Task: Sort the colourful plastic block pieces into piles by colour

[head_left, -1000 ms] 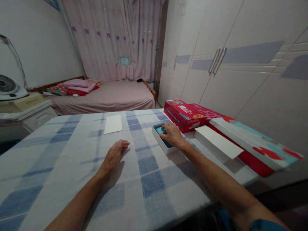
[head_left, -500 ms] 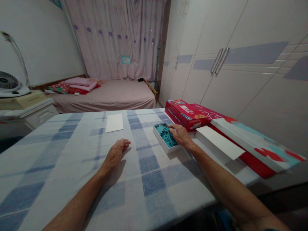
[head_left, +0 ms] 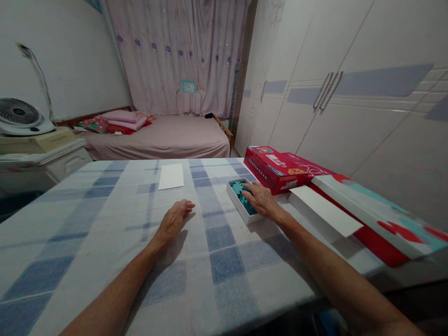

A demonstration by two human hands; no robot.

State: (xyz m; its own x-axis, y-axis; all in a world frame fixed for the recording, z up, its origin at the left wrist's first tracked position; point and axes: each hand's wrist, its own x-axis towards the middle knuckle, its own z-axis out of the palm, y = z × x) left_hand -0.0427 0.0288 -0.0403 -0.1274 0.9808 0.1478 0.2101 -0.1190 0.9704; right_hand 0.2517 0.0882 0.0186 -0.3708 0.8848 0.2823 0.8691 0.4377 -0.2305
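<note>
My right hand (head_left: 258,198) reaches over a small white open box (head_left: 235,204) on the table. Its fingers are apart and dip among teal jigsaw puzzle pieces (head_left: 237,187) inside. Part of the pile is covered by this hand, and no piece can be made out between the fingers. To the left, my left hand (head_left: 177,215) rests on the checked tablecloth, fingers loosely bent and holding nothing. Beyond it lies a white rectangular card (head_left: 171,177), flat on the cloth.
A red box (head_left: 275,169) stands behind the puzzle box. Right of my right arm are a white open tray or lid (head_left: 327,210) and a long red, white and pale blue box (head_left: 381,214). A bed (head_left: 175,135) is past the table's far edge.
The right hand's fingers have spread and moved a little deeper over the pieces. The left hand stays in place. The whole view has shifted slightly.
</note>
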